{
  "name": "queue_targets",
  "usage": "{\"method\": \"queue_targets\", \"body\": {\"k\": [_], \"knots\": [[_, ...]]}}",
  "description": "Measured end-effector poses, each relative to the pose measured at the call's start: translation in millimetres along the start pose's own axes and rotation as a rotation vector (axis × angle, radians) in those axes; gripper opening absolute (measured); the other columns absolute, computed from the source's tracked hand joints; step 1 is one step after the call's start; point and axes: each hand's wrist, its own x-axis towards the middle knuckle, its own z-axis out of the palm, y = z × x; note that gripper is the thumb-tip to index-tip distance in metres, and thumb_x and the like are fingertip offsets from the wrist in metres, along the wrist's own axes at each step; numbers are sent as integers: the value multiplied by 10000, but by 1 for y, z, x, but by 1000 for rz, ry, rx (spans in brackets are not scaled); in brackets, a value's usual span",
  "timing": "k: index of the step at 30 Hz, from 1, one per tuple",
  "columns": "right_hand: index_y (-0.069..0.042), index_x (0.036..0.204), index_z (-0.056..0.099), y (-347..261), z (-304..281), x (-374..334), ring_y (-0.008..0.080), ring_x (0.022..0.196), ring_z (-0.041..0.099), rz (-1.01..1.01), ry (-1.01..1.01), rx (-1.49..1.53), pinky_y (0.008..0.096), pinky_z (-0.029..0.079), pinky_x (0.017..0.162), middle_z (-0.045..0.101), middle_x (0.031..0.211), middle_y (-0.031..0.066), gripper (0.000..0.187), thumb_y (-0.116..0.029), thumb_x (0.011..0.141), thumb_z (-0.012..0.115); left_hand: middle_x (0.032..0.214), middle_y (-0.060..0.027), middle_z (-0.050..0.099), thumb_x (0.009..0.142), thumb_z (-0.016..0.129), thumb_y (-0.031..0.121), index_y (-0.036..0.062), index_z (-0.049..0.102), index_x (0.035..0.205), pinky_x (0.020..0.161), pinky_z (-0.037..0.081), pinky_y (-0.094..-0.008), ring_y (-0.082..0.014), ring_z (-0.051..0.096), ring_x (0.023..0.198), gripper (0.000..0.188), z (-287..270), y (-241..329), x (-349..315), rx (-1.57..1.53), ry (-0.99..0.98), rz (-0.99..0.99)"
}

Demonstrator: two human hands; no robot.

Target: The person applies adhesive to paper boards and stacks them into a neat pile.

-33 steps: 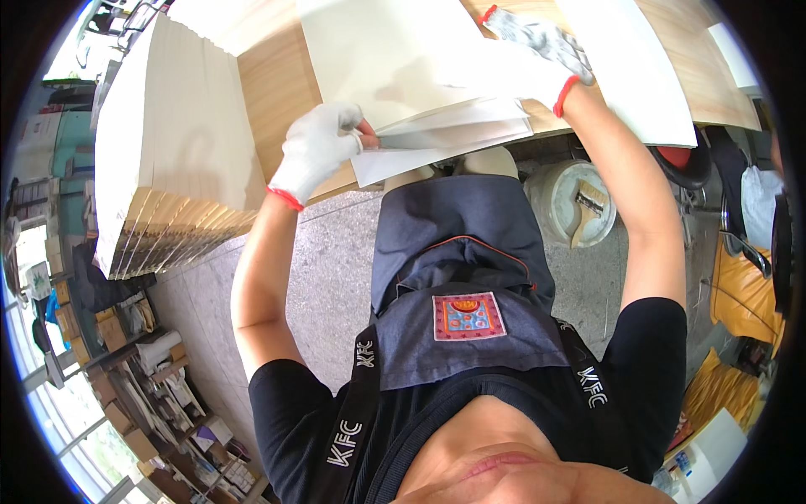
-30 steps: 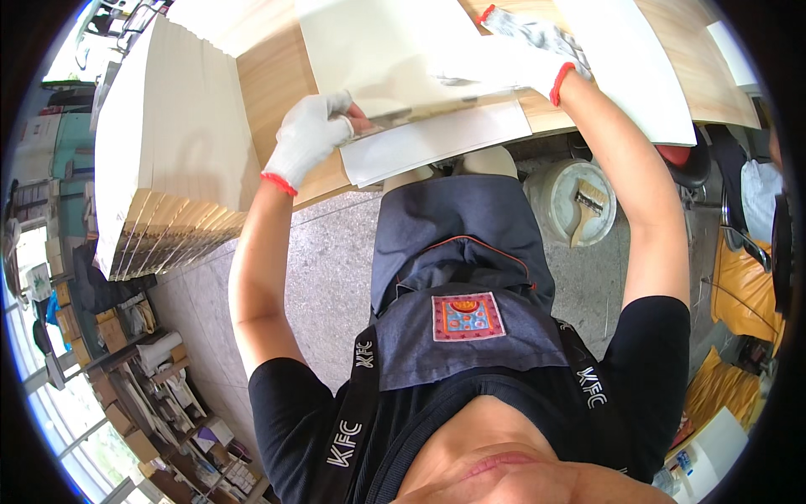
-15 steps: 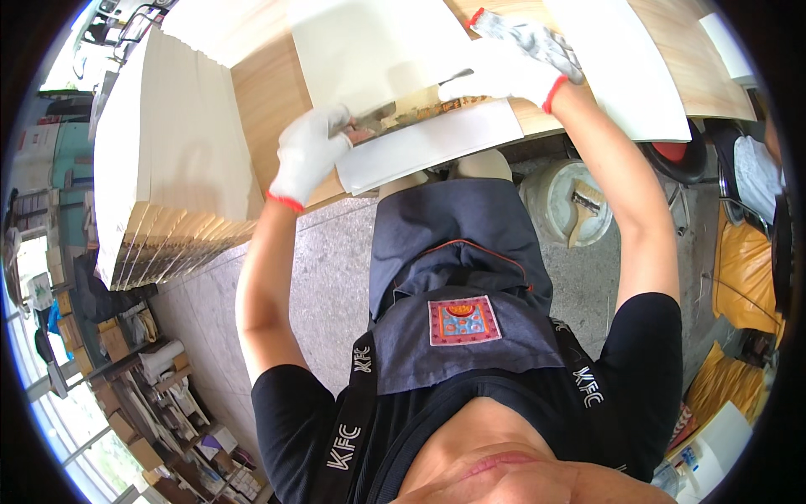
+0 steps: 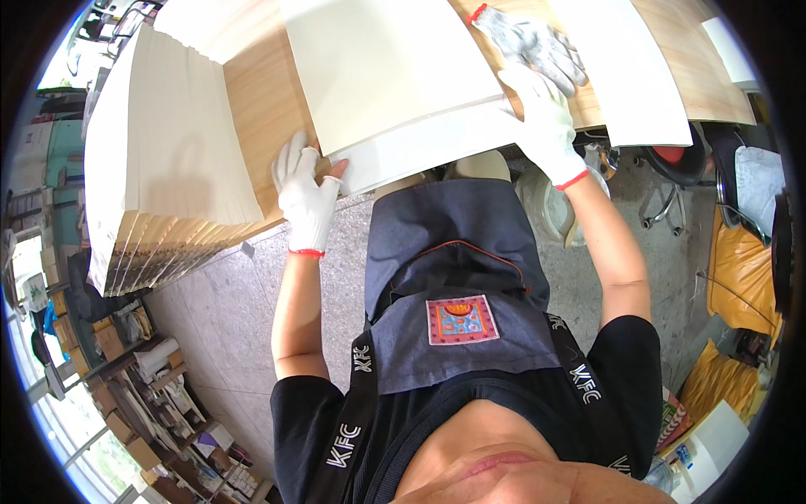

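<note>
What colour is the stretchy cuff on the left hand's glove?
Red. The cuff shows best in the head view.

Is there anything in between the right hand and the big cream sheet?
No, nothing visible stands between the right hand and the cream sheet; the hand is right by the sheet's near right corner. The loose grey-white glove lies just beyond the fingers, to the sheet's right, not between them.
</note>
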Motion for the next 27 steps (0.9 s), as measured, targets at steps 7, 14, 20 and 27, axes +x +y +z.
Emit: {"method": "queue_targets", "body": {"k": [7, 14, 20, 27], "knots": [[-177, 1327, 625, 6, 15, -6, 311, 1310, 493, -89, 54, -58, 449, 377, 1102, 558, 1403, 91, 548, -418, 845, 727, 1439, -185, 546, 787, 794, 279, -8, 682, 1085, 1128, 344, -452, -391, 455, 1336, 428, 4, -8, -3, 53, 7, 71], [-169, 1380, 602, 4, 11, -3, 330, 1373, 446, -52, -17, -56, 441, 347, 1135, 539, 1443, 116, 585, -418, 866, 732, 1440, -182, 546, 790, 794, 286, -2, 685, 1062, 1128, 345, -450, -387, 457, 1333, 410, 4, -7, -1, 58, -5, 57], [-173, 1395, 584, 7, 12, -5, 333, 1381, 438, -59, -29, -60, 445, 330, 1146, 524, 1459, 109, 595, -427, 875, 721, 1442, -178, 544, 792, 793, 302, 5, 684, 1068, 1125, 346, -460, -381, 461, 1330, 420, 7, -11, -2, 72, -7, 63], [-142, 1386, 585, 6, 13, -4, 300, 1393, 436, -72, -29, -73, 440, 334, 1146, 530, 1464, 89, 595, -408, 873, 730, 1429, -143, 546, 752, 828, 285, 48, 693, 1106, 1143, 317, -497, -373, 441, 1344, 447, -2, 7, 0, 1, 63, -21]]}}
